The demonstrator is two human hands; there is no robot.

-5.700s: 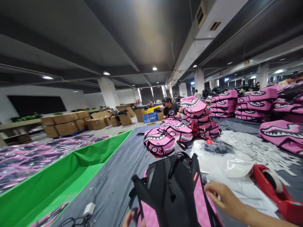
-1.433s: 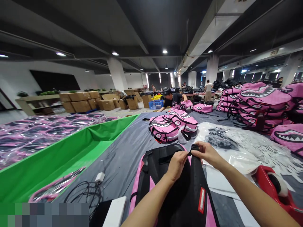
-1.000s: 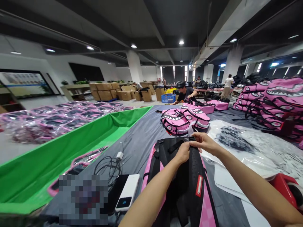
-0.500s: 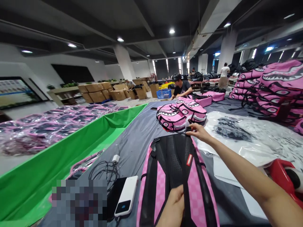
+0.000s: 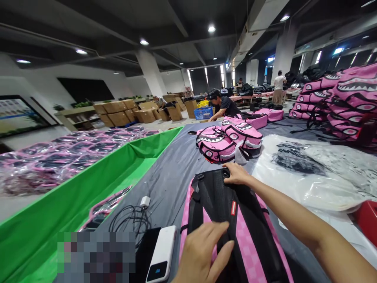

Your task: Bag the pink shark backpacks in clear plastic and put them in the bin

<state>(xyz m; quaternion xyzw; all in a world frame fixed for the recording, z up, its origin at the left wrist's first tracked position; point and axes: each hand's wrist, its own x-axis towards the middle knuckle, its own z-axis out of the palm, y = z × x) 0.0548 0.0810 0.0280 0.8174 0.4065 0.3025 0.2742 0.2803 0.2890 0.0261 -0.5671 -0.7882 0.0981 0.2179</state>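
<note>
A pink and black backpack [image 5: 246,243] lies on the grey-covered table with its strap side up and a small red label on it. My right hand [image 5: 237,174] is at the top of the bag, fingers closed around the upper end of a black strap [image 5: 226,173] by its buckle. Over the lower part of the bag hovers my left hand [image 5: 203,251], thumb and fingers apart, with nothing in it. Just beyond the bag sit two pink shark-mouth backpacks [image 5: 215,143], a white strip of material [image 5: 240,153] hanging at their front.
Left of the bag lie a white power bank [image 5: 161,251], a black cable [image 5: 129,220] and a white plug [image 5: 145,201]. A green cloth trough [image 5: 118,177] runs along the left. Plastic bags [image 5: 294,169] and stacked backpacks [image 5: 353,90] are on the right. A person [image 5: 225,106] bends over beyond.
My left hand has come off the strap, lifted and opened. My right hand has moved slightly left and down onto the bag's top; the white strip is now away from it. The view has shifted slightly.
</note>
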